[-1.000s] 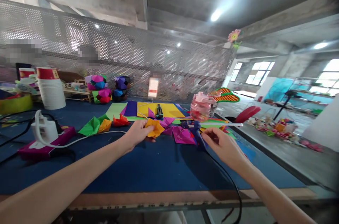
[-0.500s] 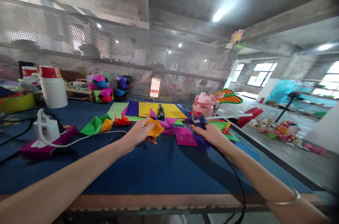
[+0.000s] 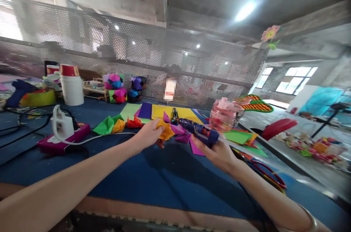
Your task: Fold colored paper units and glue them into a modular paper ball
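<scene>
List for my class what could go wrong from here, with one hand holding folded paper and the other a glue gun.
The dark-blue glue gun in the right hand points toward the left hand; if hot, it might burn the fingers.

A slip could smear or dent the folded orange paper piece.

The pink translucent plastic bottle stands close behind the gun and may get knocked.
</scene>
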`<state>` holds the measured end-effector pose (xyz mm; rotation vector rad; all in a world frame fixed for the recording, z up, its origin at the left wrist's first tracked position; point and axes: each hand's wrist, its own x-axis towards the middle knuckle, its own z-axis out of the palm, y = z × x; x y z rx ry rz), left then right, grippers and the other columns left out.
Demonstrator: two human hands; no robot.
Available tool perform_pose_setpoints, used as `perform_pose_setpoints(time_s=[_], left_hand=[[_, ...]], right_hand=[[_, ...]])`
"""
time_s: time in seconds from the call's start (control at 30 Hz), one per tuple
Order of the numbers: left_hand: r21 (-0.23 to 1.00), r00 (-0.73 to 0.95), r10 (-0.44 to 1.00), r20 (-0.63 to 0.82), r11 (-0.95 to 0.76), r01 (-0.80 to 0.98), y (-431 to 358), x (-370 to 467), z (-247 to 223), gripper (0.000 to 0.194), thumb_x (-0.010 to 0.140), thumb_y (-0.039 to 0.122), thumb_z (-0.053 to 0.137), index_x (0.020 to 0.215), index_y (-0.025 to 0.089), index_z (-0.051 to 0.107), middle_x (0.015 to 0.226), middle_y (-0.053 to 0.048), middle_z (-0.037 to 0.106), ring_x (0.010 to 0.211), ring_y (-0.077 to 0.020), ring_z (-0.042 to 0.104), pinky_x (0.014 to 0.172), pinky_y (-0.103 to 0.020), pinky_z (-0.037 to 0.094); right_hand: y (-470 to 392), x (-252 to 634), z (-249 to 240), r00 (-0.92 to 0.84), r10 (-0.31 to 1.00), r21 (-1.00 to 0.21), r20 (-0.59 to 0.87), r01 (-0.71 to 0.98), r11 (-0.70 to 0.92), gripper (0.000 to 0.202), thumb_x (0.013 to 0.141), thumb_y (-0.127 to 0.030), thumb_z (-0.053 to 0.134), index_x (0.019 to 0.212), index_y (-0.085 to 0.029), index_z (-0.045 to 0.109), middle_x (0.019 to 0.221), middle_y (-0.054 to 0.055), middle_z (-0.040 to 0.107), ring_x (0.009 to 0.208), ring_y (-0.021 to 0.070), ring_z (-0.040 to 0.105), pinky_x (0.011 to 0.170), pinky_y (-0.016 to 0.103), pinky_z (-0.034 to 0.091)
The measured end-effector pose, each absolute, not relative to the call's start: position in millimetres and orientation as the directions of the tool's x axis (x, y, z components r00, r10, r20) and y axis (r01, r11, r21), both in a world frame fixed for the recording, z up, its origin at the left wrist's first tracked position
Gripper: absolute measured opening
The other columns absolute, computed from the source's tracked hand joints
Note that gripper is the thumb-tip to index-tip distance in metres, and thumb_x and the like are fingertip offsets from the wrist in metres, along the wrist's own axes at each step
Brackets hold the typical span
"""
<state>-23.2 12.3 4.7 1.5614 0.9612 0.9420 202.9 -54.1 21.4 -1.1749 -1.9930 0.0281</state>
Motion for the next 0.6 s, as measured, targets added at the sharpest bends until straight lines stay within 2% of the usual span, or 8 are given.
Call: perform_pose_setpoints(time_s=[0.3,0.47,0.6], left_hand=[[0.889,0.359,0.888,0.288,-0.387,0.245,23,-25,-14,0.013,0.084,0.032,0.053,0.089,0.019,0.051,0.066,0.002,0.061,0.041,-0.0126,0.06,0.038,-0.021,0.044],[0.834,0.391,0.869,0.304,-0.441,0.331,16,-24,-10,0.013,0.088,0.031,0.045,0.089,0.019,0.05,0.071,0.001,0.061,0.041,-0.0128,0.061,0.037,-0.022,0.042],[0.811,0.41,0.862,0.298,-0.455,0.367,11,-23,-4,0.012,0.089,0.03,0.042,0.084,0.019,0.048,0.069,0.001,0.058,0.042,-0.0133,0.061,0.037,-0.022,0.042]], right_hand=[[-61,207,9,-0.345,0.667,-0.188,0.661,0.784,0.592,0.017,0.086,-0.036,0.058,0.082,-0.02,0.06,0.076,0.004,0.065,0.068,0.0174,0.062,0.067,0.028,0.05],[-62,204,9,-0.387,0.626,-0.122,0.677,0.78,0.614,0.014,0.087,-0.034,0.058,0.092,-0.021,0.061,0.087,0.005,0.068,0.078,0.0191,0.064,0.073,0.029,0.051],[-62,203,9,-0.394,0.613,-0.103,0.685,0.781,0.617,0.014,0.087,-0.033,0.057,0.092,-0.02,0.061,0.082,0.006,0.067,0.076,0.0196,0.064,0.072,0.03,0.051]])
